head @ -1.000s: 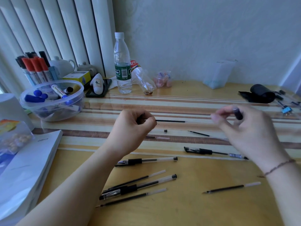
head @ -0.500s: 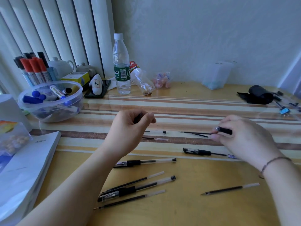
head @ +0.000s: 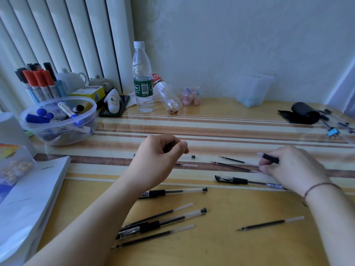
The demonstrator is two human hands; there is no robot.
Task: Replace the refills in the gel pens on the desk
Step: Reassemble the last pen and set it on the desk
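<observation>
My left hand (head: 159, 162) hovers over the desk's middle, curled shut around a small dark pen part (head: 169, 145); what the part is I cannot tell. A clear pen barrel (head: 189, 156) with a black end lies just behind it. At the right, my right hand (head: 295, 169) rests on the desk holding a black pen grip section (head: 269, 158). Its fingertips touch the end of a thin dark refill (head: 234, 166). A short refill (head: 232, 160) lies just beyond. More gel pens (head: 172, 192) (head: 240, 181) and loose refills (head: 269, 223) (head: 159, 223) lie nearer me.
A clear bowl of markers (head: 84, 129) and a white book (head: 28, 200) sit at the left. A water bottle (head: 143, 81), a lying bottle (head: 169, 98) and a clear plastic box (head: 251, 91) stand along the wall. A black pouch (head: 301, 113) lies far right.
My right hand dropped from mid-air to the desk with the black grip section. The dark refill that stuck out of my left hand now lies by the right fingertips. My left hand barely moved.
</observation>
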